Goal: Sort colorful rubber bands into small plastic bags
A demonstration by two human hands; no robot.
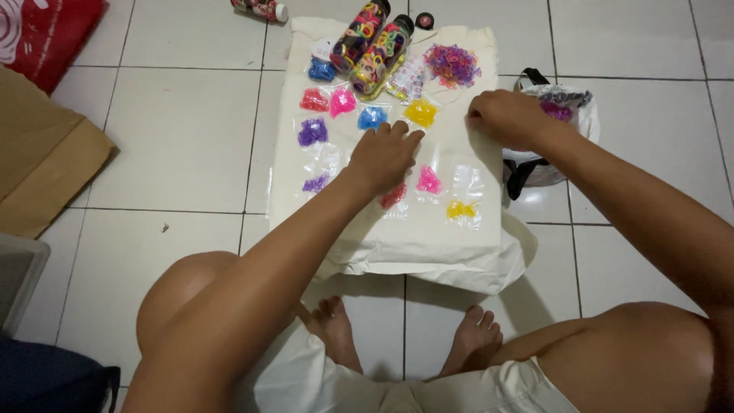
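Nearest the person's knees, small clear bags of red [393, 196], pink [428, 180] and yellow bands [460, 209] lie on the cream cloth [428, 245], and the left hand [382, 157] rests flat and open beside the red one. Farther off, the right hand [508, 116] is curled at the cloth's edge; whether it pinches anything I cannot tell. Beyond stand two jars of mixed-colour bands [371, 42].

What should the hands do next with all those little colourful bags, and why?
Probably the left hand should lift off the cream cloth and pick one small bag, perhaps the yellow bag just past its fingertips. It lies flat among the bags and seems to hold nothing, while the right hand rests at the cloth's right edge beside the white sack.
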